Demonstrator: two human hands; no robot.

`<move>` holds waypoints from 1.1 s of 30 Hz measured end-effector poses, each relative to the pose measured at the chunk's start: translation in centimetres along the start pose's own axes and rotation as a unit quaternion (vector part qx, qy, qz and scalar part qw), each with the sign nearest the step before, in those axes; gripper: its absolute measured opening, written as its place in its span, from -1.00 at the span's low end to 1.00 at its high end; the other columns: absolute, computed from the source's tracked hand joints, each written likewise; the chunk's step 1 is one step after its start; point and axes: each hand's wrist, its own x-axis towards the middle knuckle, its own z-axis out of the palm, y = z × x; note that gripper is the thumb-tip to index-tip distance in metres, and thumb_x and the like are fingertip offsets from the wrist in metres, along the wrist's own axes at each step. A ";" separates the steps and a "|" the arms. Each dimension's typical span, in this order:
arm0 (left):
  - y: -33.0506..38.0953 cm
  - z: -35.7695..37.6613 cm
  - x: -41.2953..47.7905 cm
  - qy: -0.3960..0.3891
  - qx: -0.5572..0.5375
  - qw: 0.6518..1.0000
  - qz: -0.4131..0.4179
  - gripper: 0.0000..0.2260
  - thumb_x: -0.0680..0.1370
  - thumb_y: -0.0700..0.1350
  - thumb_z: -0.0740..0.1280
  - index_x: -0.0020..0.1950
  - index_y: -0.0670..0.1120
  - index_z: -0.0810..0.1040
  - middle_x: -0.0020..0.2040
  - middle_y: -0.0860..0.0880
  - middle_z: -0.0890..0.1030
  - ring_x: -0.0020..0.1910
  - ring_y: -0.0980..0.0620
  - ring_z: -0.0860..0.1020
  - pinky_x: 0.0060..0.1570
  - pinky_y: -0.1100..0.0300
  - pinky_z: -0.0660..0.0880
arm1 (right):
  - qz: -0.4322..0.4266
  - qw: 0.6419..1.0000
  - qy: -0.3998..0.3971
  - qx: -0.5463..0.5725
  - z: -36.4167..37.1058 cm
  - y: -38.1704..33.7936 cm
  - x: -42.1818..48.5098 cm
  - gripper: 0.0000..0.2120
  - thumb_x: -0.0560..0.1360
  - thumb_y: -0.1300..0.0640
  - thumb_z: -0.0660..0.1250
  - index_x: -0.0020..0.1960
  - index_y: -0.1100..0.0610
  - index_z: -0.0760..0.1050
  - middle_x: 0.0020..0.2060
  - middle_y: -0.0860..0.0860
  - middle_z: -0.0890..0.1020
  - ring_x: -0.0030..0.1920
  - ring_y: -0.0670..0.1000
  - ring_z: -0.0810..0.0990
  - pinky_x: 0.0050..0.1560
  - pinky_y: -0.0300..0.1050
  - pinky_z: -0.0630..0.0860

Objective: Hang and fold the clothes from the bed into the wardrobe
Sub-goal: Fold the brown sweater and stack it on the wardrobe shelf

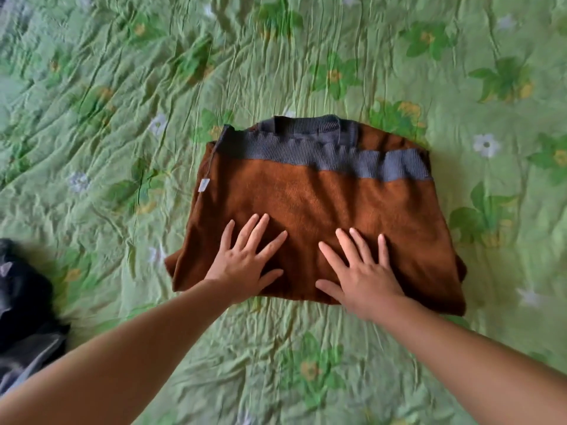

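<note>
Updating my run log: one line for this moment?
left hand flat on brown sweater | right hand flat on it | green bedspread beneath

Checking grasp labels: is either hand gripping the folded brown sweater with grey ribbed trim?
No, the left hand and right hand press flat, fingers spread, on the brown sweater.

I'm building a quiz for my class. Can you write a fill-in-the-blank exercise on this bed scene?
1. The left hand and right hand both press flat on the folded sweater, which is mostly ____.
2. The bedspread under it is ____ with a flower print.
3. A dark garment lies at the ____ edge of the view.
Missing words: brown; green; left.
</note>
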 end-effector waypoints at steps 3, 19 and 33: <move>-0.4 -3.0 2.8 0.078 -0.053 0.994 -0.047 -0.45 0.62 0.27 0.06 0.57 0.09 0.24 0.52 -0.10 0.30 0.56 -0.11 0.18 0.48 -0.22 0.13 | 0.030 0.989 0.136 0.050 -3.7 1.8 2.7 -0.44 0.58 -0.28 0.08 0.45 0.00 0.38 0.39 0.11 0.41 0.40 0.19 0.39 0.40 0.28 0.29; -11.8 -9.7 14.1 -0.014 -0.094 0.962 -0.255 -0.34 0.43 -0.25 0.35 0.49 0.05 0.24 0.39 -0.22 0.22 0.34 -0.31 0.34 0.18 -0.21 0.45 | 0.125 0.970 0.203 0.057 -10.7 11.3 8.9 -0.74 0.48 0.24 0.42 0.13 0.23 0.45 0.02 0.24 0.59 0.02 0.31 0.58 -0.02 0.12 0.52; -9.7 -6.1 -6.8 0.064 -0.274 0.958 -0.057 -0.63 0.25 -0.47 0.39 -0.29 0.03 0.58 -0.24 0.11 0.54 -0.22 -0.04 0.55 -0.19 0.10 0.49 | -0.089 0.979 0.177 0.051 -3.9 6.4 -9.7 -0.76 0.17 0.21 0.39 -0.17 0.08 0.51 -0.31 0.02 0.54 -0.27 0.18 0.60 -0.33 0.01 0.56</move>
